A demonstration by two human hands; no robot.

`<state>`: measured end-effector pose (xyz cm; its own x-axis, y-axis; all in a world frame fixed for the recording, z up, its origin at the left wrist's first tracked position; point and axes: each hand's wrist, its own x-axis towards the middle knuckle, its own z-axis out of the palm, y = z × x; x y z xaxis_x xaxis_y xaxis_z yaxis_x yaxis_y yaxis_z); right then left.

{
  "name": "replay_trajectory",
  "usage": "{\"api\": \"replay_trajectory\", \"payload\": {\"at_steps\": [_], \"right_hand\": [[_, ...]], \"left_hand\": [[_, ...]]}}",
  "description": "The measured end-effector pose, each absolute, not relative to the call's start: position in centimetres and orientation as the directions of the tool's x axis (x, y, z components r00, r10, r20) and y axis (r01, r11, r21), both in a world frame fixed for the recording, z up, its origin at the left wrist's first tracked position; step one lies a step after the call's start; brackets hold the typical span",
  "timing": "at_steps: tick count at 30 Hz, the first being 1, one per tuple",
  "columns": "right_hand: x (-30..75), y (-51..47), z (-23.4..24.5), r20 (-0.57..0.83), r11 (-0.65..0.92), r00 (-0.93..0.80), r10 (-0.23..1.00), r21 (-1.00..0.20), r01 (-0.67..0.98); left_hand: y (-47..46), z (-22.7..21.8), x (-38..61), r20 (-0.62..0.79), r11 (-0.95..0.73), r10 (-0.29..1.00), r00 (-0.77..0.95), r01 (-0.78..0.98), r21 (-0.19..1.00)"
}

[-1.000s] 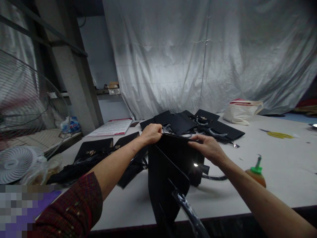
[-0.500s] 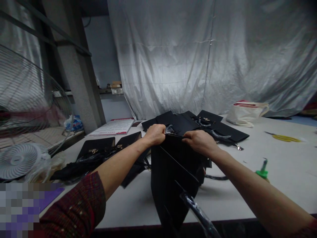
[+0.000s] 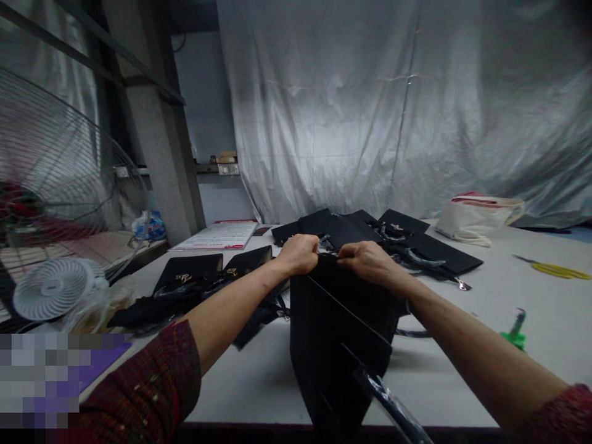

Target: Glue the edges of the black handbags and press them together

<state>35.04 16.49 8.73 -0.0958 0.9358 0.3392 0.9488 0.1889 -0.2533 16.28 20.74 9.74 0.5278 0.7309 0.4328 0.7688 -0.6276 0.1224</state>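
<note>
2 hands now sit almost knuckle to knuckle on the top edge of the black bag (image 3: 337, 333). 1 second ago the right hand (image 3: 367, 259) lay flatter and further out toward 3 o'clock; it has since closed in on the left hand (image 3: 303, 253). Both hands have their fingers curled and pinching that top edge, with only a thin gap between them.

The bag stands upright at the near edge of the table (image 3: 462, 376), directly in front of the person. It is matte black with flat, stiff panels and a side fold running diagonally. A handle (image 3: 393, 407) in clear wrap juts from its lower part toward 5 o'clock.

At 12 o'clock, just behind the hands, lies a pile of flat black bags (image 3: 425, 250), and more black bags (image 3: 194, 277) lie at 10 o'clock. A green-capped bottle (image 3: 514, 330) stands at 3 o'clock, well apart, and yellow scissors (image 3: 555, 270) lie at 2 o'clock. Bare tabletop stretches between the bag and the bottle — the widest free space. A fan (image 3: 55, 172) crowds the 9 o'clock side beyond the table's left edge.
</note>
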Motion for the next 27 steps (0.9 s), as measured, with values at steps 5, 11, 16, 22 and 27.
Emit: {"api": "replay_trajectory", "payload": {"at_steps": [5,11,16,22,27], "right_hand": [[35.1,17.0,8.7,0.338,0.24,-0.133,0.932,-0.299,0.923],[33.4,17.8,8.9,0.345,0.329,-0.218,0.913,-0.308,0.893],[33.6,16.9,10.4,0.341,0.188,-0.078,0.937,-0.305,0.934],[35.6,14.7,11.1,0.228,0.06,0.018,0.974,-0.331,0.942],[36.0,14.0,10.3,0.196,0.027,0.043,0.98,-0.34,0.94]], "left_hand": [[20.9,9.8,16.1,0.441,-0.641,0.722,0.533,0.755,0.137],[20.9,9.6,16.3,0.457,-0.653,0.726,0.514,0.725,0.221],[20.4,10.7,15.6,0.351,-0.587,0.809,0.471,0.684,0.434],[20.3,12.5,15.2,-0.03,-0.529,0.807,0.589,0.746,0.405],[20.2,11.2,16.0,0.103,-0.604,0.79,0.605,0.738,0.3]]}}
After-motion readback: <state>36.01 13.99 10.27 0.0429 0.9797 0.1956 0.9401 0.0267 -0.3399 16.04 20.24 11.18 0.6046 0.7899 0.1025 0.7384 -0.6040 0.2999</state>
